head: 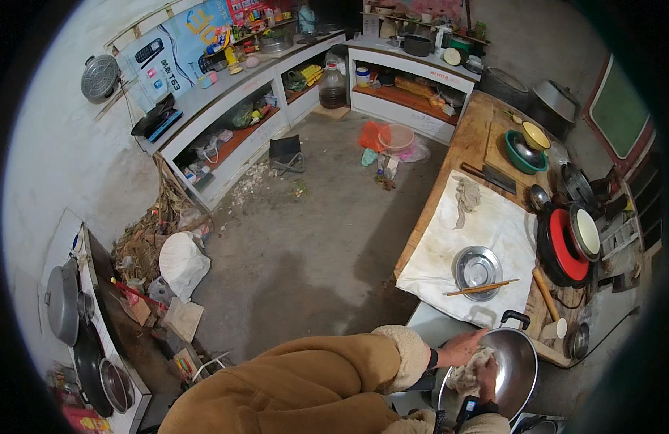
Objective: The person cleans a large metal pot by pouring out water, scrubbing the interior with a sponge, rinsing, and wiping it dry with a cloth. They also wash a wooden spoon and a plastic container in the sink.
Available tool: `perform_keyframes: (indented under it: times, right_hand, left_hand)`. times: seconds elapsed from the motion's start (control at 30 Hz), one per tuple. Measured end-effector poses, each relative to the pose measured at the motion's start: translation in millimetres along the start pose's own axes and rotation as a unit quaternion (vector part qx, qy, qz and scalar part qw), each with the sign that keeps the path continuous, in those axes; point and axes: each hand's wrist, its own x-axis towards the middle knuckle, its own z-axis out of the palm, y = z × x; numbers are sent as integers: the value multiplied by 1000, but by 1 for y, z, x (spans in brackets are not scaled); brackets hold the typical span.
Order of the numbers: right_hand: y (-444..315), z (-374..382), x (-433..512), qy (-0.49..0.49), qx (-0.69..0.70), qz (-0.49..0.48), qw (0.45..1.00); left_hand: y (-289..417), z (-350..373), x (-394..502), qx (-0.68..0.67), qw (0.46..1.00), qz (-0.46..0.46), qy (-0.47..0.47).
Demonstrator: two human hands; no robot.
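Observation:
My left hand [460,348] lies across the near rim of a shiny metal wok [516,366] with a black loop handle. Its fingers reach along the rim, and their grip is partly hidden. Inside the wok, my right hand [487,377] presses a crumpled off-white cloth [466,378] against the metal. The cloth bunches up between both hands. Just beyond the wok, a metal bowl [478,267] stands on a white cloth sheet [429,260], with a pair of wooden chopsticks [482,287] across its edge.
The wooden table [454,146] also carries a cleaver [492,178], a green basin [516,154], a red plate [565,244], a rolling pin [546,293] and a paper cup [554,329]. A folding stool [286,153] and a pink basket [397,138] sit on the floor.

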Motion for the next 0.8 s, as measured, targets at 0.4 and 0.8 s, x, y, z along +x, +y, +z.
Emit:
perform_keyframes:
  times: [0.4,0.8]
  right_hand:
    - [-27,42,-94,-200,-93,-79,972]
    - [-3,18,2,-6,37,37,999]
  left_hand:
    - [-9,16,5,-43,999,-17,-9]
    - [-6,8,-1,-49,999,-9,-17]
